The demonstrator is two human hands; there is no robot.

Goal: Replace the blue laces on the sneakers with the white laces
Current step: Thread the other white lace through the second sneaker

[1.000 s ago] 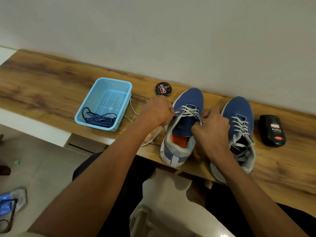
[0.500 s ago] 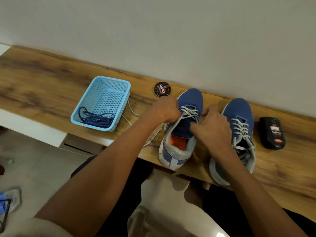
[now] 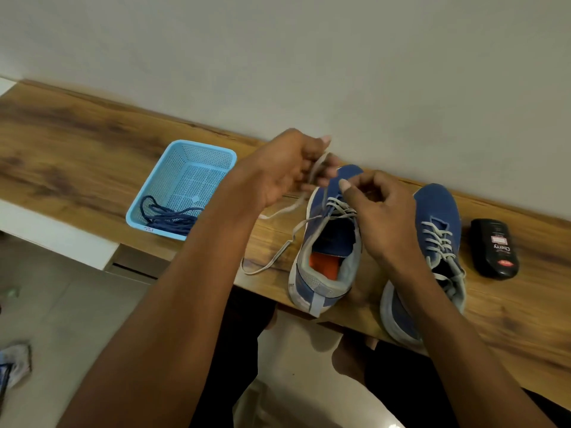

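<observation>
A plain pale wall runs behind a wood-grain worktop [image 3: 77,156], and my two sneakers stand on it with their heels toward me. My left hand [image 3: 278,168] is raised above the toe of the left sneaker [image 3: 327,242], its fingers [image 3: 321,171] curled round the white lace [image 3: 278,251], which runs down from them to the upper eyelets; the other free end trails on the wood below and to the left of that hand. My right hand [image 3: 380,217] sits over the crossings just beside it, fingers [image 3: 344,185] bent as if pinching a strand at the eyelets, though I cannot see the pinch itself. To the right of my right hand the right sneaker [image 3: 438,242] already wears its white lace up the front. Well off to the left of my left hand the blue laces [image 3: 173,217] lie tangled in the near corner of a light-blue plastic basket [image 3: 222,156]. A black shoe-polish bottle [image 3: 494,248] lies beyond the right sneaker. I judge the lace light, limp and flat, prone to twisting and to sliding back through an eyelet if I slacken off, so I would hold it close to its stiff tip for threading and steady the soft, light shoe at the eyelet row, since it will shift under a hard pull.
</observation>
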